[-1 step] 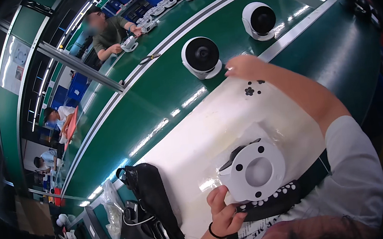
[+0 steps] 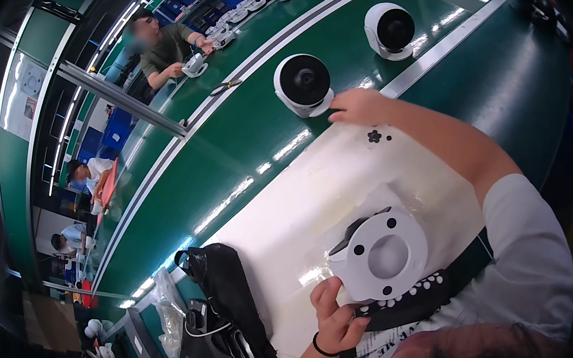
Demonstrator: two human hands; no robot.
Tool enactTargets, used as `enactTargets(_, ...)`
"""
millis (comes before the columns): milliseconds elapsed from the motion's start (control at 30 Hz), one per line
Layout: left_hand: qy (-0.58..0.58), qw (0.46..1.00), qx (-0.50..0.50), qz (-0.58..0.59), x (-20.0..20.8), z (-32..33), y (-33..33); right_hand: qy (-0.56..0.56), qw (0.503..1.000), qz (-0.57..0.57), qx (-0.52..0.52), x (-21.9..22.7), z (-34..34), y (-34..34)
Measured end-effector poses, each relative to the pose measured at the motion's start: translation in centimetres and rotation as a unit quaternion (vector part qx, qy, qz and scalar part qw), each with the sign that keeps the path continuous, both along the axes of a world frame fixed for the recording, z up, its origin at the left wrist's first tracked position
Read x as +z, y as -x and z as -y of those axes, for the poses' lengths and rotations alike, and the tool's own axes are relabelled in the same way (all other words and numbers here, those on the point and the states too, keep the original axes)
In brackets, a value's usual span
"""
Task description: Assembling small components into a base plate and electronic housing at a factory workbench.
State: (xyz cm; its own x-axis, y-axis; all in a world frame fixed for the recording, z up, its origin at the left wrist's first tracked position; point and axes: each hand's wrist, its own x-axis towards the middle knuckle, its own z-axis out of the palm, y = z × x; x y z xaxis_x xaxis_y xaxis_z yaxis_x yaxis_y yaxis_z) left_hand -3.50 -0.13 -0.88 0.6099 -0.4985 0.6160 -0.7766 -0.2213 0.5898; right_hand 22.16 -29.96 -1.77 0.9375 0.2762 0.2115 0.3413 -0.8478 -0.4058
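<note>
My left hand (image 2: 336, 320), a black band at its wrist, closes on the lower left edge of a white round plate (image 2: 413, 263). The plate has a large central hole and three black round pads. A black curved part shows behind its upper edge, over clear plastic. My right hand (image 2: 359, 108) stretches to the far edge of the pale mat, fingers curled and pressed together. Its fingertips are beside the base of a white camera-like unit (image 2: 303, 83) with a black round front; whether they hold anything is hidden. Several small black round pads (image 2: 375, 137) lie on the mat below it.
A second white unit (image 2: 391, 32) stands farther right on the green table. At left lie a black pouch (image 2: 222, 283), clear plastic bags (image 2: 170, 317) and dark devices with a cable. Across the metal rail, a person (image 2: 172, 51) handles white units; pliers (image 2: 224, 87) lie nearby.
My right hand has shifted slightly left and toward me, now covering part of the small black pads. My left hand and the white plate stay nearly in place.
</note>
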Motion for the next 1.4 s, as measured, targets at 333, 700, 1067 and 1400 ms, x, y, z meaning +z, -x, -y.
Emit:
enactTargets(333,-0.007,1.0,0.001,0.005,0.4,0.2,-0.1,0.078,0.994,0.026,-0.073,-1.2,-3.4,-0.6)
enactTargets(700,0.03,0.999,0.01,0.032,0.7,0.2,-0.3,-0.013,0.993,0.065,-0.096,0.3,-1.5,2.5)
enactTargets(1067,0.221,0.969,0.104,-0.021,3.5,-0.5,2.0,-0.306,0.867,0.057,0.389,13.4,-5.6,21.9)
enactTargets(1400,0.326,0.927,0.104,-0.154,5.6,3.0,7.4,-0.193,0.888,0.025,0.417,12.0,-7.1,26.1)
